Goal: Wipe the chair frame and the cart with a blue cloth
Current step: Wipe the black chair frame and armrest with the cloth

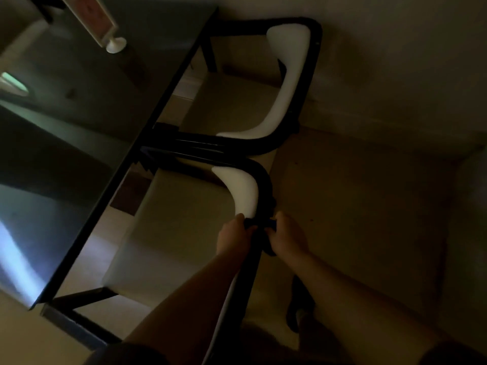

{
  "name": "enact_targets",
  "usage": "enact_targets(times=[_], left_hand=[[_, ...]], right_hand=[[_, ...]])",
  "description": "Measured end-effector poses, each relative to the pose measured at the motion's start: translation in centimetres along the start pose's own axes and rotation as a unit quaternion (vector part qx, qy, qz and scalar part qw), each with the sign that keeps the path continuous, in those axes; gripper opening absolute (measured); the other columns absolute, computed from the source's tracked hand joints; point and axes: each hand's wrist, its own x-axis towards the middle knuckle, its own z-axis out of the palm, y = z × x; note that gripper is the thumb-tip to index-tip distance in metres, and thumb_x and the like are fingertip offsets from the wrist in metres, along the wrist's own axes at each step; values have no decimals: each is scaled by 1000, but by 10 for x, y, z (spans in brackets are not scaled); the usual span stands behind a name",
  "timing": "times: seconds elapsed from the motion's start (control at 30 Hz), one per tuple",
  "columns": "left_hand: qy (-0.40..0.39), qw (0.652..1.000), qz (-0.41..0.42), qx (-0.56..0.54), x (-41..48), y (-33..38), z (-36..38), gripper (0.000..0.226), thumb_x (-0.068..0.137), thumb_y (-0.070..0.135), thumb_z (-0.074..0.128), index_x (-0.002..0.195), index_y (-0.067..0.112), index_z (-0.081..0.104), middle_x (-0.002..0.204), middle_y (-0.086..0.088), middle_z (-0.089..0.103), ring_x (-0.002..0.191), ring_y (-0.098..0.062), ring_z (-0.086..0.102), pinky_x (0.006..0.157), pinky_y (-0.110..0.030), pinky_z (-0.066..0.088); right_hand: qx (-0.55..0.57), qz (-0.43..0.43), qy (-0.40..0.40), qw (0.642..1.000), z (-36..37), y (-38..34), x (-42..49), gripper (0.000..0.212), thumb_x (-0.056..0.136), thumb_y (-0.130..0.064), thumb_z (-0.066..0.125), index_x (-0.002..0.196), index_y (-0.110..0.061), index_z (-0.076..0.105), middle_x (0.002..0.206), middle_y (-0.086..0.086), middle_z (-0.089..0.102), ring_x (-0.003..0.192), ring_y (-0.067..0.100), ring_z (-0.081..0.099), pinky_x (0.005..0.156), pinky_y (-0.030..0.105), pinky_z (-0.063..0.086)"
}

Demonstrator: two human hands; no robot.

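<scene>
Cloth (268, 234) bunched in both hands (234, 237) (286, 237), fingers gripping chair frame (263, 185); at six o'clock, we risk snagging it.

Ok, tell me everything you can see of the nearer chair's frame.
The nearer chair frame is a dark, rounded tube curving around a pale backrest, tucked against the dark table. The left hand and right hand grip its back rail from either side over a dark cloth. Dim light hides its finish.
</scene>
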Motion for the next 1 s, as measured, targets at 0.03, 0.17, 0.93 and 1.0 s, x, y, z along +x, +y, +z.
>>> enact_targets(times=[0.03, 0.17, 0.93, 1.0], left_hand=[[6, 1000, -4, -3, 8, 7, -1, 16, 92, 33, 53, 84, 20, 48, 72, 7, 53, 60, -6, 49, 48, -24, 34], [16, 999, -31, -11, 29, 21, -1, 19, 92, 34, 53, 86, 16, 50, 74, 3, 54, 66, -15, 54, 51, -28, 37], [-5, 997, 80, -9, 197, 104, -59, 18, 91, 36, 58, 90, 18, 55, 90, -1, 61, 80, -19, 60, 71, -39, 53], [-2, 995, 98, 2, 219, 120, -67, 22, 91, 36, 57, 84, 17, 50, 82, -1, 56, 74, -21, 57, 64, -37, 49]], right_hand=[[1, -4, -6, 1000, -7, -3, 8, 25, 95, -30, 54, 112, -13, 52, 110, 9, 62, 96, 27, 62, 79, 42, 53], [-21, -22, -19, 999, -23, -12, 35, 24, 94, -29, 56, 112, -12, 52, 112, 10, 62, 97, 27, 62, 78, 40, 51], [16, 3, -11, 1000, -110, -70, 182, 32, 95, -30, 56, 123, -15, 51, 122, 6, 61, 111, 25, 61, 86, 33, 49], [25, 9, 15, 1000, -122, -79, 198, 33, 95, -31, 56, 123, -16, 51, 122, 5, 61, 110, 24, 61, 91, 40, 52]])
